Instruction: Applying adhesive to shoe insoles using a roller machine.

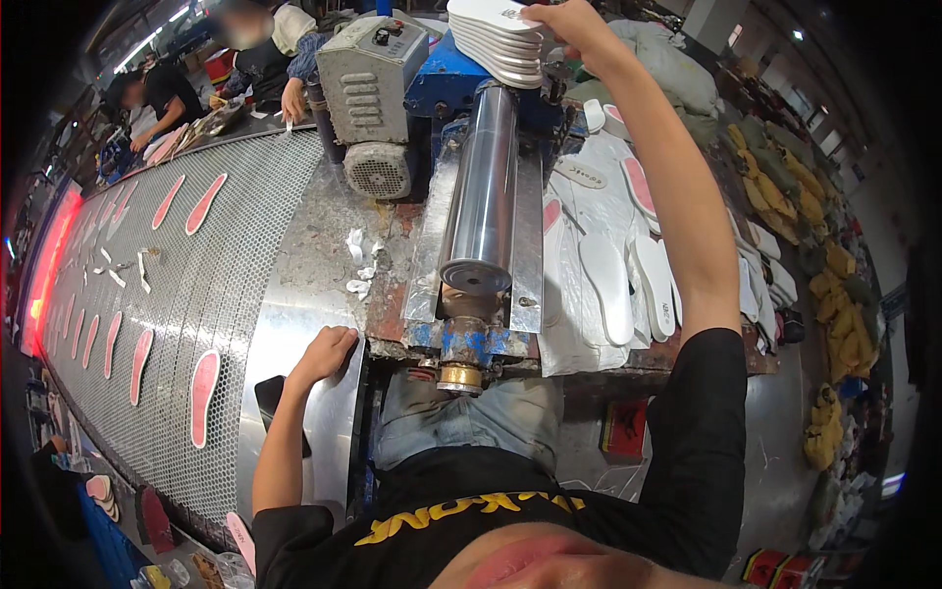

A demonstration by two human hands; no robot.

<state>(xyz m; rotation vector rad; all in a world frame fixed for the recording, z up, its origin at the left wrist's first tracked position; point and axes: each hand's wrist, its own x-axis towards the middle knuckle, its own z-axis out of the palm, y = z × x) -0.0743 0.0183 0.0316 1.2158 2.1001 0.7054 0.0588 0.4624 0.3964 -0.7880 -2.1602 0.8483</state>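
Tall stack of white insoles (498, 41) atop the blue machine (446, 83); slightly fanned

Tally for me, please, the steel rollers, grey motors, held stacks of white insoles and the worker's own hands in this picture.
steel roller: 1
grey motor: 1
stack of white insoles, held up by the right hand: 1
own hands, the right hand and the left hand resting on the metal sheet: 2
Total: 5

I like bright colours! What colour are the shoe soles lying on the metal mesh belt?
Pink-red with pale edges, seen best in the head view: soles on the belt.
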